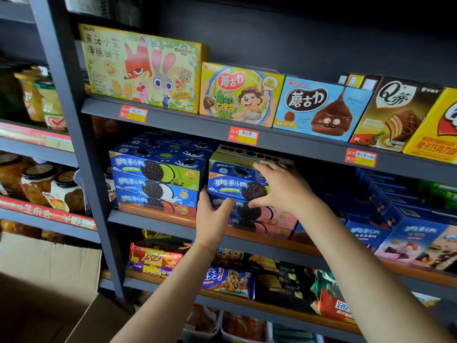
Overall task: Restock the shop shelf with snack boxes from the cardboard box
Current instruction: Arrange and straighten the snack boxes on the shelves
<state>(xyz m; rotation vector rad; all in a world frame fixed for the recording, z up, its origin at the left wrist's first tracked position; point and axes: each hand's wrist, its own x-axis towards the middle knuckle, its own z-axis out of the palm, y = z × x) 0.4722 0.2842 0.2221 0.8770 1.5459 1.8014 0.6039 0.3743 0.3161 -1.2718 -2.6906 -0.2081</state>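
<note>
A stack of blue cookie boxes stands on the middle shelf. My left hand presses against the stack's lower left corner, thumb across the front of a lower box. My right hand lies on the front of the top box with its fingers reaching over the box's upper right edge and thumb spread low. Another stack of blue cookie boxes stands just to the left. The cardboard box sits open at the lower left.
Yellow, blue and brown snack boxes line the shelf above. More blue boxes fill the right of the middle shelf, with a dark gap behind my right hand. Biscuit packets lie on the shelf below. Jars stand on the left rack.
</note>
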